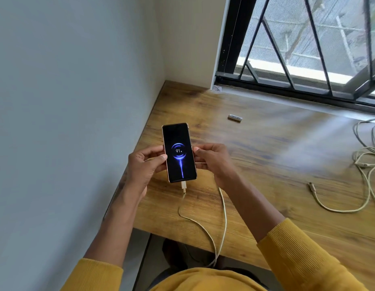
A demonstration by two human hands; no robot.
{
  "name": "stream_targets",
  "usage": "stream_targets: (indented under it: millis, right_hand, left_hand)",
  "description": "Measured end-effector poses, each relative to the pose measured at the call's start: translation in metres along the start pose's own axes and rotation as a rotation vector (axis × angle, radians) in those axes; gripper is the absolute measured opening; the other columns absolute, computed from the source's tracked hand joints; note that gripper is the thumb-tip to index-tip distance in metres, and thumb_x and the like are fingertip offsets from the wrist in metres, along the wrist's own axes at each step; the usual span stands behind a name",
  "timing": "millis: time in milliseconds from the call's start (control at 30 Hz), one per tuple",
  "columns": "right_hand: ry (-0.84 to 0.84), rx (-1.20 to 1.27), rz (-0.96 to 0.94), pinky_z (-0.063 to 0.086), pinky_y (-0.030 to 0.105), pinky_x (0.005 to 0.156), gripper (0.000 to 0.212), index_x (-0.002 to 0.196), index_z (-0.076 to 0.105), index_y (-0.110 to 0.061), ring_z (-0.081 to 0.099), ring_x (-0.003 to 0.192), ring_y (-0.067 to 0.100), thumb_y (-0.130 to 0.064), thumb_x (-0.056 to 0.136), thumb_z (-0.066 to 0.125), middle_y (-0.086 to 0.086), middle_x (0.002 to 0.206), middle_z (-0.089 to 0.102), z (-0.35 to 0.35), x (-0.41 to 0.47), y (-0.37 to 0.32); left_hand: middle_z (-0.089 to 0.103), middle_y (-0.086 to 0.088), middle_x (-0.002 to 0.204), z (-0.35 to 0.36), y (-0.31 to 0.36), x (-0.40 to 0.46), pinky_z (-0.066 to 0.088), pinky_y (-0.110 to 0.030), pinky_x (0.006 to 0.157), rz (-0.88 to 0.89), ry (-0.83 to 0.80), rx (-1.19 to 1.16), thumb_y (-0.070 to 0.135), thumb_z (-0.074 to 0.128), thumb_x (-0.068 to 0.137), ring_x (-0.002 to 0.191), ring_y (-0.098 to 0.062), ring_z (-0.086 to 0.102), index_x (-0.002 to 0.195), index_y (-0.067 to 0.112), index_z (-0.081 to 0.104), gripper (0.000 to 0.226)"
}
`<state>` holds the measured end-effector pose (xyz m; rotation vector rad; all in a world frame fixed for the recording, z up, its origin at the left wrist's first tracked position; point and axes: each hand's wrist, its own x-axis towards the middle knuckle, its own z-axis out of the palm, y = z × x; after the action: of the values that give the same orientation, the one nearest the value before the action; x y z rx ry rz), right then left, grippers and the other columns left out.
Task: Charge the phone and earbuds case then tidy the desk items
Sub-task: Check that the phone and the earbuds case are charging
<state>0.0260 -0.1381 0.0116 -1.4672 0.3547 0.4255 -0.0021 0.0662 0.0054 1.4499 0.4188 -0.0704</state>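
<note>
At frame centre the phone (179, 152), plugged into a cable (224, 208) and showing a charging screen, is pinched by its long edges between the left hand (145, 164) and right hand (212, 159), a rigid, probably slippery slab best gripped there.

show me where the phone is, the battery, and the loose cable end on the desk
phone (179, 153), head view, middle of the lit screen.
battery (235, 118), head view, middle of its body.
loose cable end (310, 184), head view, the connector tip lying on the desk.
</note>
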Motion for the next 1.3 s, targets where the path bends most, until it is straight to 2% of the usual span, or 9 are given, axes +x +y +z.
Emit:
stream_targets:
  millis: [167,300,433,633,733,900,1000,1100,1300]
  right_hand:
    - [0.041,-0.137,0.045,0.065,0.035,0.074,0.025,0.105,0.076,0.002,0.074,0.084,0.023,0.005,0.101,0.052,0.02,0.099,0.078,0.011,0.008,0.009]
    - [0.062,-0.274,0.066,0.06,0.06,0.086,0.028,0.086,0.081,-0.01,0.075,0.095,0.041,-0.007,0.079,0.053,0.019,0.092,0.078,0.019,0.013,0.019]
    - [0.064,-0.372,0.055,0.055,0.047,0.066,0.033,0.089,0.076,-0.007,0.071,0.077,0.031,-0.012,0.073,0.048,0.019,0.09,0.076,0.024,0.023,0.03]
    - [0.04,-0.403,0.093,0.048,0.038,0.067,0.036,0.096,0.072,0.003,0.069,0.078,0.031,-0.008,0.075,0.045,0.023,0.094,0.075,0.026,0.026,0.033]
    - [0.036,-0.398,0.105,0.045,0.038,0.066,0.033,0.095,0.072,0.005,0.062,0.076,0.026,-0.003,0.078,0.044,0.024,0.09,0.073,0.027,0.025,0.031]
    - [0.05,-0.427,0.106,0.04,0.036,0.062,0.029,0.095,0.068,0.009,0.056,0.069,0.023,-0.001,0.081,0.045,0.015,0.074,0.062,0.027,0.022,0.029]
    - [0.041,-0.42,0.097,0.042,0.032,0.06,0.029,0.095,0.071,0.007,0.057,0.068,0.02,0.0,0.083,0.046,0.01,0.074,0.063,0.025,0.022,0.029]
    - [0.029,-0.426,0.073,0.042,0.035,0.062,0.032,0.094,0.071,0.008,0.057,0.069,0.022,-0.003,0.078,0.045,0.011,0.074,0.062,0.024,0.021,0.03]
    - [0.053,-0.441,0.052,0.039,0.034,0.064,0.022,0.085,0.068,0.008,0.053,0.069,0.018,-0.001,0.082,0.048,0.02,0.073,0.063,0.012,0.02,0.03]
  left_hand:
    - [0.082,-0.003,0.103,0.002,-0.012,0.014,0.065,-0.027,0.074,-0.079,0.052,0.102,-0.002,0.069,0.097,0.094,-0.018,0.08,0.115,0.013,0.08,0.026]
    - [0.082,0.003,0.102,0.004,-0.024,0.024,0.066,-0.036,0.08,-0.109,0.059,0.256,0.005,0.066,0.098,0.094,-0.016,0.08,0.118,0.018,0.081,0.028]
    - [0.081,0.017,0.098,0.008,-0.021,0.023,0.064,-0.045,0.091,-0.129,0.086,0.399,0.026,0.067,0.088,0.099,-0.014,0.077,0.103,0.038,0.081,0.023]
    - [0.077,0.028,0.087,0.013,-0.018,0.016,0.064,-0.047,0.091,-0.105,0.077,0.513,0.028,0.064,0.09,0.098,-0.016,0.076,0.077,0.06,0.076,0.036]
    - [0.069,0.029,0.078,0.017,-0.013,0.013,0.064,-0.047,0.088,-0.1,0.081,0.58,0.022,0.066,0.097,0.092,-0.015,0.076,0.101,0.036,0.081,0.021]
    - [0.076,0.012,0.098,0.022,-0.008,0.006,0.049,-0.017,0.064,-0.07,0.1,0.695,0.02,0.064,0.101,0.084,-0.006,0.069,0.129,0.019,0.075,0.029]
    - [0.076,0.006,0.083,0.025,-0.003,0.004,0.062,-0.038,0.076,-0.084,0.084,0.723,0.02,0.063,0.101,0.088,-0.023,0.077,0.1,0.029,0.079,0.018]
    - [0.076,-0.007,0.081,0.028,0.001,0.002,0.059,-0.037,0.073,-0.066,0.086,0.82,0.021,0.062,0.1,0.089,-0.029,0.078,0.066,0.036,0.055,0.038]
    - [0.069,-0.005,0.074,0.032,-0.005,0.008,0.062,-0.044,0.082,-0.095,0.078,0.794,0.019,0.06,0.095,0.078,-0.028,0.076,0.077,0.008,0.074,0.026]
